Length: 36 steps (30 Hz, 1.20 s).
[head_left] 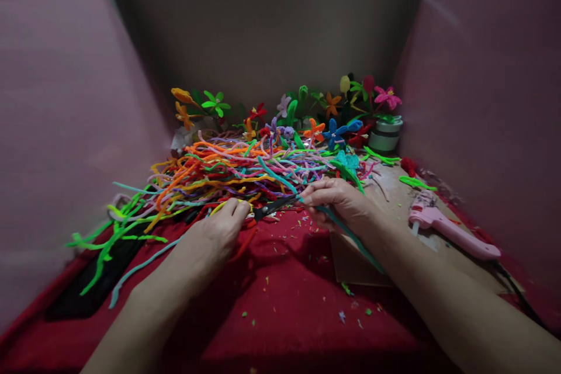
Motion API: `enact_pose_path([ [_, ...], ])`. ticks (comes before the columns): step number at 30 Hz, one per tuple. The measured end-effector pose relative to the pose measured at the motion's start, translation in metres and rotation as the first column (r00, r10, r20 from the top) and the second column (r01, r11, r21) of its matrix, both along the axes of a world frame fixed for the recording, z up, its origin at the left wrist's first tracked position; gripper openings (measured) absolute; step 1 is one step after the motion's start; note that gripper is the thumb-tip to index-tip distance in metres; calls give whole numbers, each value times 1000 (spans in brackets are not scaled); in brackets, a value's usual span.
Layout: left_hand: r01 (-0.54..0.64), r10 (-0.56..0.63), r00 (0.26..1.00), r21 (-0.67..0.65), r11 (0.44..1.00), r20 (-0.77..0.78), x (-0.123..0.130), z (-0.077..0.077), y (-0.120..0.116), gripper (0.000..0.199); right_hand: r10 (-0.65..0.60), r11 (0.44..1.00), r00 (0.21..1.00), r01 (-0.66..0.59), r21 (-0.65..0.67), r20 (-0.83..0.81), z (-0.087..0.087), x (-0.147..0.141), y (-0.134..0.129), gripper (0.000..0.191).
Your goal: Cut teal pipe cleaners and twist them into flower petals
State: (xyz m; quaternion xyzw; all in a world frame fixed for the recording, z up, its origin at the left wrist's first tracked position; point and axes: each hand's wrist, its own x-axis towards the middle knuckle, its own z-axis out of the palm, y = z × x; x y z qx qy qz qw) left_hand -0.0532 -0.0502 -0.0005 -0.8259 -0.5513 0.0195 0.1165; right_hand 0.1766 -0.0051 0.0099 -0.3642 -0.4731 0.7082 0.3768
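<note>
My left hand (228, 223) is closed round the handles of a pair of scissors (274, 207) with dark blades that point right. The blade tips meet a teal pipe cleaner (350, 234) at the fingertips of my right hand (331, 198). That hand pinches the teal stem; one end rises up and left over the pile, the other hangs down beside my right forearm. Behind both hands lies a heap of loose pipe cleaners (228, 158) in many colours. Red handles or stems show partly under my left hand; which they are I cannot tell.
A pink glue gun (456, 232) lies on a cardboard sheet (363, 269) at right. Pipe-cleaner flowers, including a blue one (335, 134), stand behind the heap near a pale jar (385, 135). Green stems cross a black tray (83, 292) at left. Scraps dot the red cloth (280, 321).
</note>
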Motion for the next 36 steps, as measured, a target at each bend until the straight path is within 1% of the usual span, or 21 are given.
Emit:
enact_pose_path([
  [3,74,-72,996,-37,997,52,-2,6,0,21,100,995,994,-100,0,40,2,6,2,2],
  [6,139,-136,989,-52,989,64,-5,7,1,21,217,976,974,-218,10,67,0,13,7,1],
  [13,197,-196,980,-24,980,46,-8,2,1,17,358,933,933,-356,-58,26,-11,19,15,4],
  [19,157,-157,988,-26,987,9,-9,0,-1,20,373,923,927,-374,-89,-31,-12,19,16,5],
  [22,157,-157,987,-24,987,13,-10,0,-2,21,375,922,926,-377,-88,-33,-11,19,15,4],
  [24,155,-155,988,-30,987,16,-10,0,-3,22,376,923,926,-376,-76,-19,-11,19,15,2],
  [29,150,-148,989,-62,987,30,-7,4,-5,23,366,931,930,-365,-25,40,-10,19,15,6],
  [36,171,-169,985,-50,984,29,-7,6,-5,23,376,926,921,-376,-23,96,-11,20,16,6],
])
